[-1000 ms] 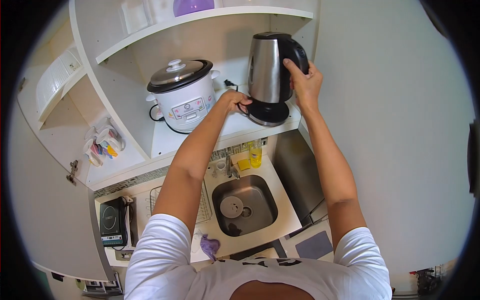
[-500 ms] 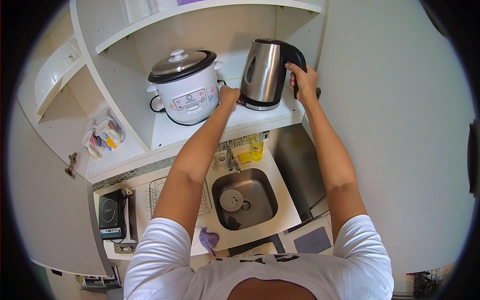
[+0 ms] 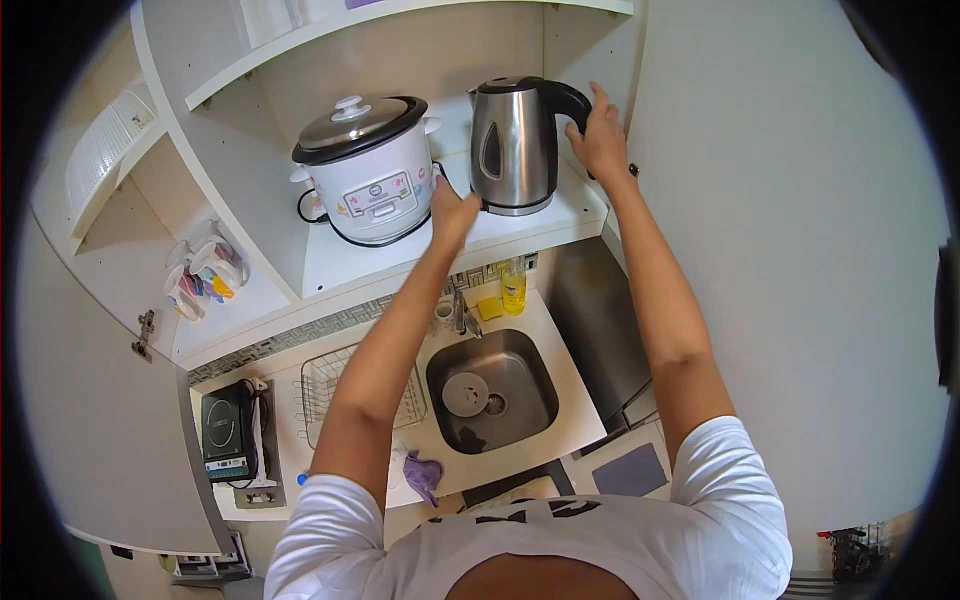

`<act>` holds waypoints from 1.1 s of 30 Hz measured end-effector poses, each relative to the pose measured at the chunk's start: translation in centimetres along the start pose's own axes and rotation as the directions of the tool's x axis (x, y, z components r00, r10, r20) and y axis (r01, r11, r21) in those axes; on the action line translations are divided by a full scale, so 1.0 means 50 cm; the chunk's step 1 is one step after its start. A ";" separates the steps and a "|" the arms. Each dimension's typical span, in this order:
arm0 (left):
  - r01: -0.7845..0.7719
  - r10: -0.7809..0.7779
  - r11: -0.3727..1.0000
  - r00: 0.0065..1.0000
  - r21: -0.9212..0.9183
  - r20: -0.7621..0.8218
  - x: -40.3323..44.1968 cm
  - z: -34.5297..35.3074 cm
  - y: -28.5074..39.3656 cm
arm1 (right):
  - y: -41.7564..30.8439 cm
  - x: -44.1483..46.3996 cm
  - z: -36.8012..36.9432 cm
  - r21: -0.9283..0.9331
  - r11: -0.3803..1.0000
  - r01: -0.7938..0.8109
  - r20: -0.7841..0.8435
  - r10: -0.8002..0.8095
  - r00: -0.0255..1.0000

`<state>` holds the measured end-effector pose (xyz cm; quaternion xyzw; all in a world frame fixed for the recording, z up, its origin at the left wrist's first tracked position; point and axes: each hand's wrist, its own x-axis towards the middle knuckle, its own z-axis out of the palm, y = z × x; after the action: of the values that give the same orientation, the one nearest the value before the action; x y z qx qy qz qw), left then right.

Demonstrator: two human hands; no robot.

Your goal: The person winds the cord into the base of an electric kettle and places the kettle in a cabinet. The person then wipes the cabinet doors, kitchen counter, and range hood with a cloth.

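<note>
A stainless steel electric kettle (image 3: 515, 150) with a black handle and lid stands upright on the cabinet shelf. My right hand (image 3: 602, 140) is beside the handle, its fingers apart and no longer wrapped round it; the thumb is close to or touching the handle. Between the kettle and a white rice cooker (image 3: 375, 195) is my left hand (image 3: 455, 212), near the kettle's base. Its fingers are mostly hidden, so their grip does not show. A dark cord runs near the left thumb. The rice cooker has a glass lid and a black rim.
Below the shelf (image 3: 340, 268) are a sink (image 3: 510, 355) with a bowl (image 3: 466, 395), a wire dish rack (image 3: 325, 385) and a yellow soap bottle (image 3: 514, 292). Mugs (image 3: 210, 270) sit in the left compartment. An induction cooker (image 3: 228, 425) lies on the counter. Open cabinet doors flank me.
The kettle has gone from slightly tilted to upright and a little left. My right hand has loosened from its handle. My left hand has turned, thumb upward, near the rice cooker.
</note>
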<state>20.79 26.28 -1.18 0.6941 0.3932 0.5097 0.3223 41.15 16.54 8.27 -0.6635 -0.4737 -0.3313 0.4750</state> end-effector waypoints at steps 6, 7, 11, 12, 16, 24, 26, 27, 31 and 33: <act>-0.345 0.343 0.937 0.939 0.056 0.033 -0.246 -0.097 0.038 | -0.025 0.018 0.016 0.010 0.990 -0.140 0.265 0.132 0.955; -0.359 0.358 0.931 0.933 0.072 0.025 -0.285 -0.116 0.055 | -0.022 0.022 0.031 0.013 0.991 -0.131 0.257 0.124 0.958; -0.391 0.387 0.916 0.920 0.095 0.058 -0.396 -0.198 0.089 | 0.004 0.050 0.102 0.018 0.993 -0.119 0.216 0.113 0.970; -0.390 0.387 0.909 0.921 0.147 0.048 -0.412 -0.221 0.091 | 0.010 0.057 0.115 0.028 0.992 -0.121 0.213 0.112 0.971; -0.344 0.347 0.923 0.938 0.174 0.010 -0.463 -0.326 0.097 | 0.021 0.075 0.135 0.055 0.993 -0.109 0.222 0.094 0.970; -0.169 0.231 0.927 0.960 0.335 -0.156 -0.555 -0.443 0.099 | 0.041 0.086 0.181 0.094 0.991 -0.097 0.143 0.083 0.986; -0.148 0.210 0.930 0.965 0.337 -0.156 -0.578 -0.452 0.091 | 0.041 0.085 0.180 0.084 0.992 -0.093 0.114 0.083 0.990; -0.134 0.197 0.934 0.967 0.332 -0.164 -0.589 -0.454 0.086 | 0.035 0.086 0.179 0.079 0.989 -0.126 0.131 0.115 0.985; -0.054 0.110 0.950 0.979 0.307 -0.171 -0.631 -0.470 0.072 | -0.008 0.065 0.148 0.022 0.974 -0.224 0.136 0.219 0.966; -0.018 0.091 0.951 0.971 0.309 -0.223 -0.649 -0.474 0.067 | -0.055 0.019 0.119 0.062 0.998 0.012 -0.377 0.013 0.926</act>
<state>-6.83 -2.59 -6.57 0.6811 0.4828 0.5299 0.1487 38.79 22.72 8.05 -0.5721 -0.3836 -0.4375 0.5781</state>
